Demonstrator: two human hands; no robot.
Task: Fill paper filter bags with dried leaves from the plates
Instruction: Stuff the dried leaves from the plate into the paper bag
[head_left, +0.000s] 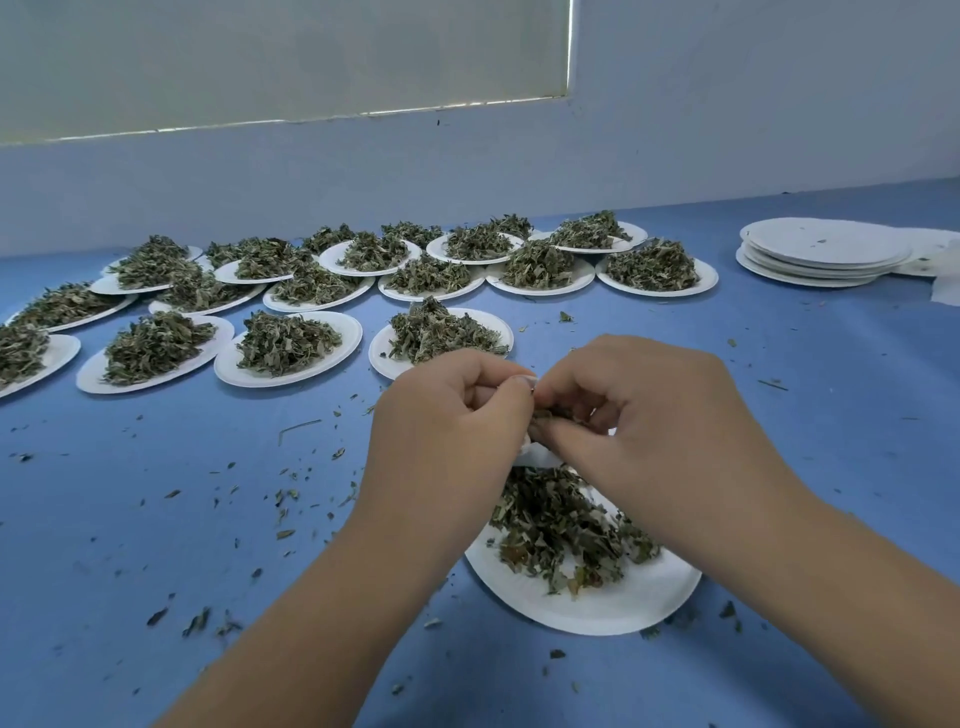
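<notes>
Blue worktop (831, 389) carries a near plate (613, 613); leaf-heaped plates (291, 376) lie behind it, an empty plate stack (821, 249) far to its right, leaf crumbs (283, 499) to its left

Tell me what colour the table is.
The table is blue, clearest in the head view.

Blue table beneath a pale wall and a covered window.
The smooth matte blue table (156, 519) fills the lower part of the view and runs back to a plain bluish-white wall (753, 130), meeting it along a line that rises toward the right. In the wall's upper left is a window covered by a flat pale grey-green blind (285, 57). Thin bright strips of daylight (570, 47) show along the blind's lower and right edges. A small dark speck (438, 122) sits on the wall just below the blind. At the table's far right edge lie flat white paper sheets (943, 283), partly cut off by the frame.
</notes>
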